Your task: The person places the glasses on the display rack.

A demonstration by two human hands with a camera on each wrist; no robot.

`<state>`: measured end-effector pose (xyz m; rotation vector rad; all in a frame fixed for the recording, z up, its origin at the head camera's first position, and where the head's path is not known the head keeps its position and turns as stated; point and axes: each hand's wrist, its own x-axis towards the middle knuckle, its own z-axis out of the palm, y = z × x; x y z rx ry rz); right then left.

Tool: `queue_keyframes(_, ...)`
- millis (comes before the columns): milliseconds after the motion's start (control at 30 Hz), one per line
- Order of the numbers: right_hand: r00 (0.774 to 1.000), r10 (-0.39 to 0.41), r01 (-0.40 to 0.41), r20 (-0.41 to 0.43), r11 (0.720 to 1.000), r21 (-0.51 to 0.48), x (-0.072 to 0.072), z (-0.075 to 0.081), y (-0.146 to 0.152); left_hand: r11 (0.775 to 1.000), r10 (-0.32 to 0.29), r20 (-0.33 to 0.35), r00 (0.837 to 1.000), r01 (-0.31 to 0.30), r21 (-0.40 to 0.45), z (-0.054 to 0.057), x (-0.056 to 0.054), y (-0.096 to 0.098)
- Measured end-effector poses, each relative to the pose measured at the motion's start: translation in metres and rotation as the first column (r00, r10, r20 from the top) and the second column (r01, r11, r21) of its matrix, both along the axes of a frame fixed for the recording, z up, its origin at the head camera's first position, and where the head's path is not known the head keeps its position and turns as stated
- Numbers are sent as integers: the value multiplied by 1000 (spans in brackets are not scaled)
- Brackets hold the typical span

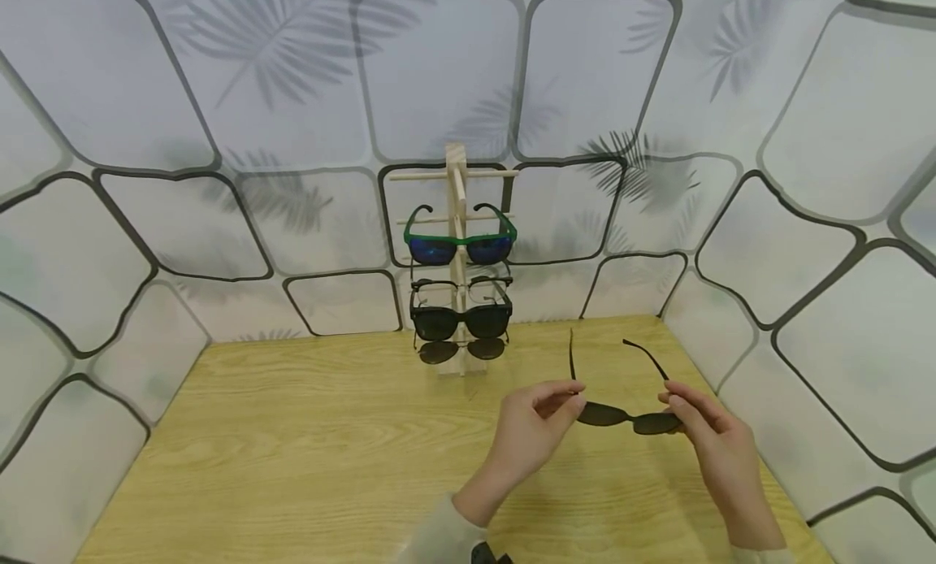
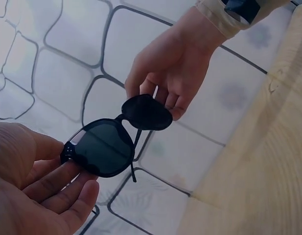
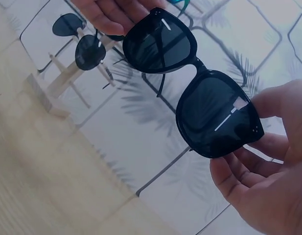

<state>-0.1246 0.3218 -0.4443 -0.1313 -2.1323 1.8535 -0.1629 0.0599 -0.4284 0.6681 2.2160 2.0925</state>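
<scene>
Black sunglasses (image 1: 603, 415) are held up between both hands over the right part of the table, their arms unfolded and pointing away. The left hand (image 1: 532, 431) pinches the left hinge corner between thumb and fingers. At the opposite corner, the right hand (image 1: 720, 450) grips the frame the same way. Close up in the right wrist view, the dark lenses (image 3: 217, 115) are large and rounded, with small pale dots at the frame corner. The left wrist view shows the same sunglasses (image 2: 104, 147) with a hand at each end.
A wooden display stand (image 1: 457, 162) at the table's back middle carries green-framed sunglasses (image 1: 461, 240), clear glasses (image 1: 439, 284), black sunglasses (image 1: 462, 322) and thin-framed sunglasses (image 1: 462, 351). Its top rod (image 1: 417, 176) is bare. Patterned panels (image 1: 292, 125) enclose the wood-grain table (image 1: 307, 458) at back and sides.
</scene>
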Motion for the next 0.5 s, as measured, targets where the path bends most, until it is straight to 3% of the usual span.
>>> queue_keyframes(200, 992, 85, -79, -95, 995, 62, -1, 15, -6, 1000, 16, -32, 999, -16, -2, 14, -5, -13)
queue_keyframes(500, 953, 197, -216, -231, 975, -60, -8, 34, -19, 999, 39, -93, 995, -40, -5, 40, -5, -29)
